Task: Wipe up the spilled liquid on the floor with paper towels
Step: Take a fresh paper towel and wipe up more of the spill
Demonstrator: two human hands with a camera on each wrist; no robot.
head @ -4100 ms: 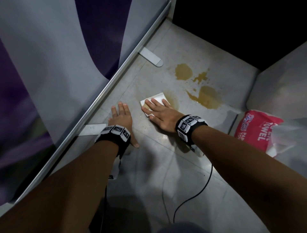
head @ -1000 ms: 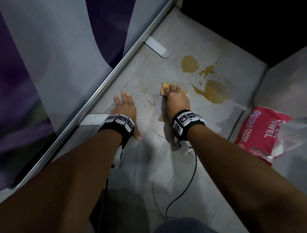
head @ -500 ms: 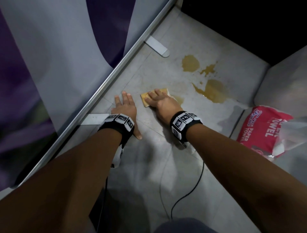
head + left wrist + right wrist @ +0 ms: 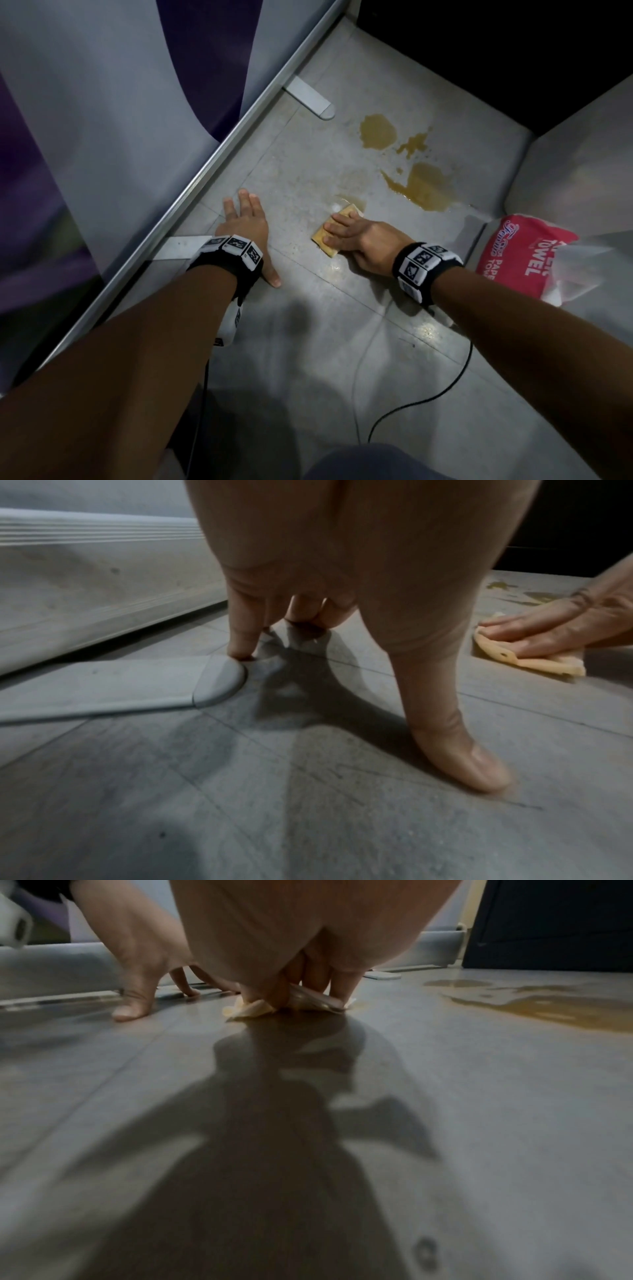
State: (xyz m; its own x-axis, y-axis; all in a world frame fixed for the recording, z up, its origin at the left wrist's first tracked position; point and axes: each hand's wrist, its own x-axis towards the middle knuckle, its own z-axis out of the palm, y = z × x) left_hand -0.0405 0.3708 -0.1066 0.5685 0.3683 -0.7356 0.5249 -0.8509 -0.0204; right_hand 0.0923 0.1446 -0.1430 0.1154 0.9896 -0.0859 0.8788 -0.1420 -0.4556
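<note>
I see my right hand (image 4: pixel 363 240) flat, fingers straight, pressing a folded, yellow-stained paper towel (image 4: pixel 325 236) onto the floor (image 4: pixel 308 342). The towel lies just short of the spilled liquid (image 4: pixel 424 186), whose brown puddles spread beyond it, apart from the towel's far corner. My left hand (image 4: pixel 245 228) rests wide and flat on the floor, left of the towel and well apart from it, holding nothing. A red paper towel pack (image 4: pixel 524 253) sits right of the spill

Grey tiled floor (image 4: pixel 308 342): brownish puddles (image 4: pixel 428 186), soaked towel (image 4: pixel 325 236), possibly folded.
</note>
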